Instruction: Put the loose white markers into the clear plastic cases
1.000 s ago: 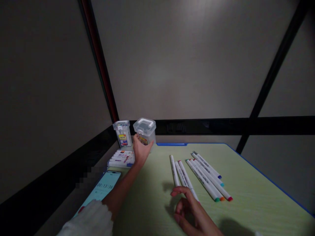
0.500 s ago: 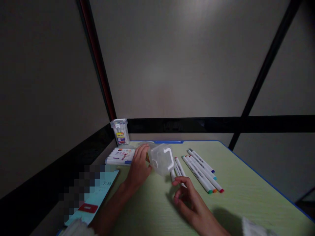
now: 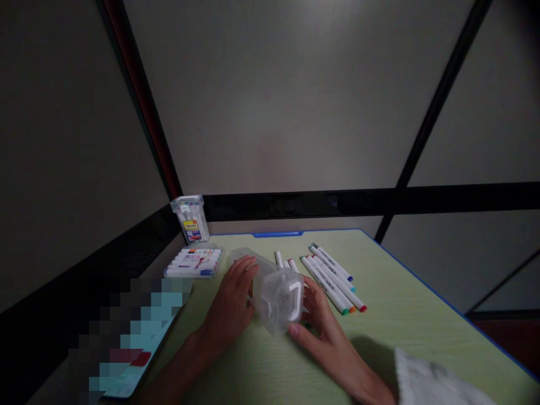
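Note:
A clear plastic marker case (image 3: 274,301) lies tilted between my hands, its squarish end facing me. My left hand (image 3: 233,295) is closed around its left side, fingers over the top and thumb below. At the near right end, my right hand (image 3: 323,318) grips it with the thumb on the lower corner; the other fingers are partly hidden behind the case. Just behind it, a few white markers (image 3: 279,259) lie partly covered. To the right, a row of white markers (image 3: 331,284) with coloured ends rests on the table.
A flat pack of markers (image 3: 194,261) lies on the table (image 3: 236,377) at the left. Behind it stands an upright clear box of markers (image 3: 192,219). A phone-like screen (image 3: 130,374), partly pixelated, is at the lower left. A wall (image 3: 270,124) rises behind the table.
My right hand has come up to the case and closed on its near end. The case has moved nearer to me. The view has shifted slightly right.

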Demonstrator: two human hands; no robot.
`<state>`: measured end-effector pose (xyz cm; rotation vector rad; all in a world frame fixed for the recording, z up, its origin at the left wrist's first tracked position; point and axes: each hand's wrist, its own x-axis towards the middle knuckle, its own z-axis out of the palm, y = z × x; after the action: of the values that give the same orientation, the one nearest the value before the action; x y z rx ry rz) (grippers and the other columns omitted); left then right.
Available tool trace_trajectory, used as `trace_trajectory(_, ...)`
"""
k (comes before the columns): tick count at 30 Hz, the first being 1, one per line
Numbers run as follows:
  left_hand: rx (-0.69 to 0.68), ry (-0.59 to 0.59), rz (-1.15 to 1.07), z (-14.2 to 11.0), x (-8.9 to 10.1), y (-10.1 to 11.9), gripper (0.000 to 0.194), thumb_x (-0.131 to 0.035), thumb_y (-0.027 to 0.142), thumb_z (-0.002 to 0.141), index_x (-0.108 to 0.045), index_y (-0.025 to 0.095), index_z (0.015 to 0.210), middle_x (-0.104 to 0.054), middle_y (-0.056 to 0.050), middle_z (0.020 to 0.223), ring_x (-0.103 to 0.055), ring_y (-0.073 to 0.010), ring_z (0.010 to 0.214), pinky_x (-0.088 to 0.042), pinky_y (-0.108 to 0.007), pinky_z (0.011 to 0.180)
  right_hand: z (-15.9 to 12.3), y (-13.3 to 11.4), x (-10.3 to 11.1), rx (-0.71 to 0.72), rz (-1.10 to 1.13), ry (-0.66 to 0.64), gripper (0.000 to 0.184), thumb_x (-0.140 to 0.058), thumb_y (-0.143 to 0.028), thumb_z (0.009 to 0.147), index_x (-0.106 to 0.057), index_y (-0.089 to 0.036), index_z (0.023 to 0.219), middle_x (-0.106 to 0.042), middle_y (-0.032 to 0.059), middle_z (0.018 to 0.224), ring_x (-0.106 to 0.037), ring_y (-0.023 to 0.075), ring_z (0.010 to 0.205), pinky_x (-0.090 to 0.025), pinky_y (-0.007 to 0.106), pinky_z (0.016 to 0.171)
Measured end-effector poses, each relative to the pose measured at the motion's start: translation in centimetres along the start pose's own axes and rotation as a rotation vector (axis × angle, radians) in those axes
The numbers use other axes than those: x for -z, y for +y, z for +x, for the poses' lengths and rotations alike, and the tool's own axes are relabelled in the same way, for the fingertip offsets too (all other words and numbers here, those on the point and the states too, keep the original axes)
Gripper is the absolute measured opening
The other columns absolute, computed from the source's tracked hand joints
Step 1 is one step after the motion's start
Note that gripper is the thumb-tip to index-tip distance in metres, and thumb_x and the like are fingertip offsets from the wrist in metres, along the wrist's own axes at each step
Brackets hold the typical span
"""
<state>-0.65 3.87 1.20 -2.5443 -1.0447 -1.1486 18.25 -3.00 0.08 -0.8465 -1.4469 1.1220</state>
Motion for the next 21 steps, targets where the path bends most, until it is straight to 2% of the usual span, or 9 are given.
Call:
trace_trajectory(5,-0.1,0.022,0.115,0.1,0.4,1.0,0.065,-0.044,-0.002,0.059,-0.038,0.018,0.12,-0.047,-0.014,0.123,-0.04,-0.0273,0.12,-0.032,-0.049,0.102,0.1,0.0,0.0,0.011,0.05,0.001,0.062,-0.061,-0.036,0.078,-0.027,-0.024,0.129,-0.036,0.0122,0.136,-0.035,0.0271,0.125,-0.035,0.042,0.098)
trace_trajectory(8,-0.12,0.013,0.154,0.0,0.6,1.5,0.063,-0.044,-0.002,0.06,-0.038,0.018,0.12,-0.048,-0.015,0.122,-0.039,-0.0274,0.121,-0.026,-0.052,0.103,0.0,0.0,0.0,-0.012,0.044,0.013,0.065,-0.064,-0.035,0.075,-0.026,-0.024,0.127,-0.041,0.0114,0.13,-0.043,0.0261,0.118,-0.037,0.04,0.096)
trace_trajectory(13,-0.131,0.0,0.169,-0.2,0.7,2.3,0.063,-0.043,-0.002,0.062,-0.04,0.019,0.121,-0.047,-0.014,0.124,-0.039,-0.0272,0.122,-0.019,-0.055,0.104,0.1,-0.1,-0.1,-0.045,0.067,0.085,0.072,-0.072,-0.032,0.064,-0.028,-0.024,0.121,-0.048,0.0091,0.117,-0.051,0.0256,0.105,-0.041,0.04,0.09)
trace_trajectory(16,-0.136,-0.009,0.157,-0.2,0.5,2.7,0.068,-0.04,-0.003,0.063,-0.038,0.021,0.126,-0.046,-0.013,0.126,-0.037,-0.0271,0.124,-0.016,-0.056,0.105,0.3,-0.5,-0.4,-0.087,0.125,0.142,0.07,-0.074,-0.035,0.06,-0.03,-0.025,0.114,-0.053,0.0062,0.106,-0.055,0.0246,0.096,-0.045,0.039,0.084)
trace_trajectory(18,-0.085,0.018,0.129,-0.2,0.4,2.8,0.072,-0.04,-0.004,0.065,-0.032,0.023,0.131,-0.041,-0.012,0.132,-0.03,-0.0279,0.129,-0.014,-0.056,0.106,0.4,-0.8,-0.4,-0.112,0.172,0.182,0.067,-0.075,-0.04,0.059,-0.033,-0.025,0.109,-0.056,0.0049,0.101,-0.057,0.0243,0.092,-0.046,0.038,0.079)
trace_trajectory(21,0.094,0.122,0.026,0.0,0.3,3.0,0.077,-0.044,-0.001,0.069,-0.021,0.026,0.137,-0.024,-0.01,0.144,-0.017,-0.0302,0.134,-0.016,-0.057,0.106,0.5,-1.1,-0.4,-0.128,0.245,0.228,0.062,-0.073,-0.044,0.06,-0.036,-0.025,0.106,-0.058,0.0044,0.099,-0.057,0.0245,0.092,-0.045,0.038,0.078)
